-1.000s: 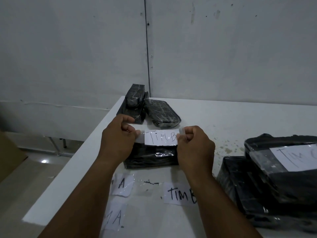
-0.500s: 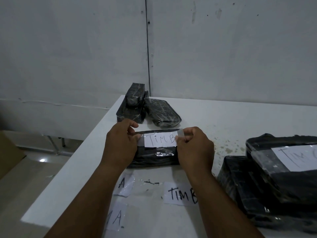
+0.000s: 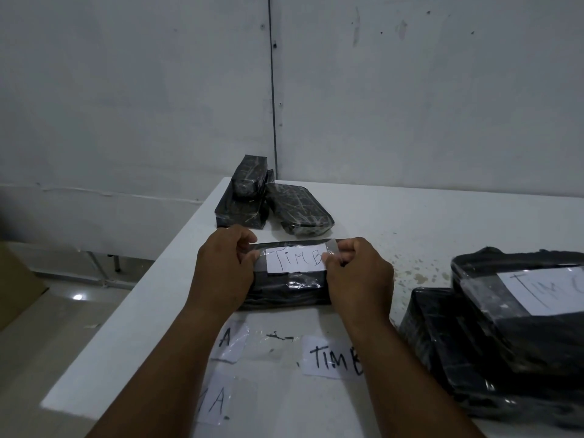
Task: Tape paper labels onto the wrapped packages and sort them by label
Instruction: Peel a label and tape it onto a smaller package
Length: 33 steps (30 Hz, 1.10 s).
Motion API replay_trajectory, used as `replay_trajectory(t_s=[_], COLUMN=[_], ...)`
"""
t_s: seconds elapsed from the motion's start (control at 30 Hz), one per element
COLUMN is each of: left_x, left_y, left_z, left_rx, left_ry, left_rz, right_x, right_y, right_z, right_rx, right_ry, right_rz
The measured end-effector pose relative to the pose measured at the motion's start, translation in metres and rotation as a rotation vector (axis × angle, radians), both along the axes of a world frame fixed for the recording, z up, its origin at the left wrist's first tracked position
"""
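White table (image 3: 426, 216) pushed into the corner of scuffed grey walls (image 3: 410, 90); loose paper slips (image 3: 328, 358) lie at its near edge. Black wrapped package (image 3: 284, 289) sits mid-table, left hand (image 3: 222, 273) and right hand (image 3: 358, 278) each pinching a tape end of the "TIM B" label (image 3: 295, 259) on its top, fingers curled. Labelled packages (image 3: 505, 327) stacked right, unlabelled ones (image 3: 268, 200) at the far corner
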State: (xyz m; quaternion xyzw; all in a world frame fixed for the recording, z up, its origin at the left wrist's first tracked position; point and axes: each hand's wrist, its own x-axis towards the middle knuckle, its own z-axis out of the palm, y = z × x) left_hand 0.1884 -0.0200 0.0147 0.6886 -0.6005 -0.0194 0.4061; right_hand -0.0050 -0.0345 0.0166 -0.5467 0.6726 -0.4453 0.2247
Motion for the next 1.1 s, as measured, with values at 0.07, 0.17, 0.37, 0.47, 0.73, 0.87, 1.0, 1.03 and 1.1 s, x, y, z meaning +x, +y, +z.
replay_trajectory(t_s=[0.07,0.17,0.37,0.47,0.73,0.87,1.0,1.03,1.1], left_x=[-0.001,-0.004,-0.006,-0.006,-0.002,-0.012,-0.033,-0.037,-0.04], left_y=[0.0,0.0,0.001,0.0,0.001,0.01,0.026,0.029,0.031], left_z=[0.001,0.002,0.005,0.005,0.011,0.01,0.006,0.003,-0.003], left_rx=[0.005,0.017,0.053,0.072,0.193,0.135,-0.005,0.01,0.061], left_ry=[-0.009,-0.033,-0.029,-0.016,-0.019,-0.205,-0.266,-0.29,-0.283], left_rz=[0.008,0.014,0.047,0.065,0.144,0.207,-0.009,-0.049,-0.079], right_x=[0.0,-0.001,-0.002,-0.002,-0.008,-0.007,-0.004,-0.003,-0.002], right_y=[-0.001,-0.003,-0.004,-0.005,-0.007,-0.006,0.0,0.002,0.006], right_z=[-0.001,-0.003,-0.007,-0.009,-0.011,-0.009,-0.007,-0.007,-0.008], right_rx=[-0.009,-0.018,-0.039,-0.063,-0.066,-0.122,-0.22,-0.222,-0.204], right_ry=[0.005,0.007,-0.023,-0.024,-0.085,-0.048,0.059,0.09,0.146], right_rz=[0.0,0.0,-0.009,-0.024,-0.021,-0.019,0.009,0.021,0.031])
